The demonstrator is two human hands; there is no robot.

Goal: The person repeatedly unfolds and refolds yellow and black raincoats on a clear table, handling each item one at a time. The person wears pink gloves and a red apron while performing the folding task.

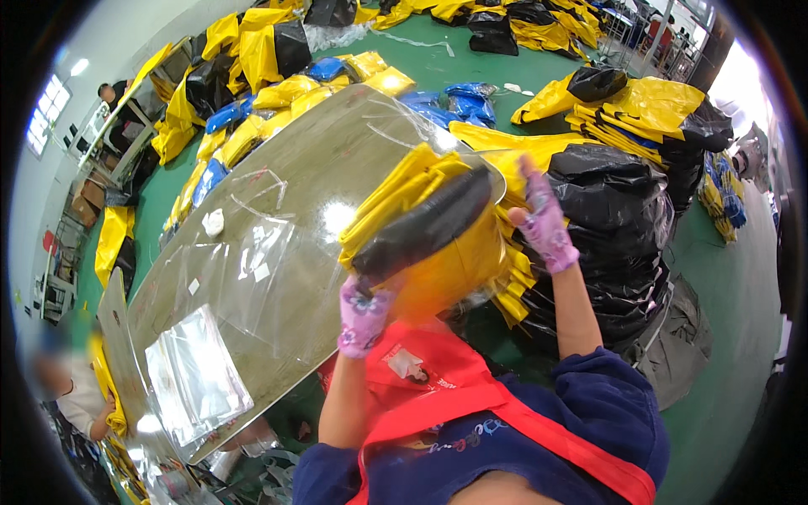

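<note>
Folded yellow-and-black bundle (427,223), one: I noted it held over the table's (311,202) right edge, the gloved left hand (364,316) gripping its lower left corner. Gloved right hand (545,220): open, apart from the bundle. Clear plastic sleeves (198,374), one stack: lay on the table, lower left.

Left hand (364,320): lilac-pink fabric glove with a flower print in white and darker purple, ending at the wrist
Right hand (547,223): matching floral glove; blur hides how far it covers the fingers
Forearms (577,311): uncovered between gloves and sleeves
Sleeves (610,404): navy blue, loose, bunched near the elbows
Top (480,471): navy blue, with coloured script-like lettering across the chest
Apron (454,379): bright red, with a small printed figure in white and dark tones and pale lettering beside it
Apron straps (581,456): plain red, wide, flat, running over the navy cloth
</note>
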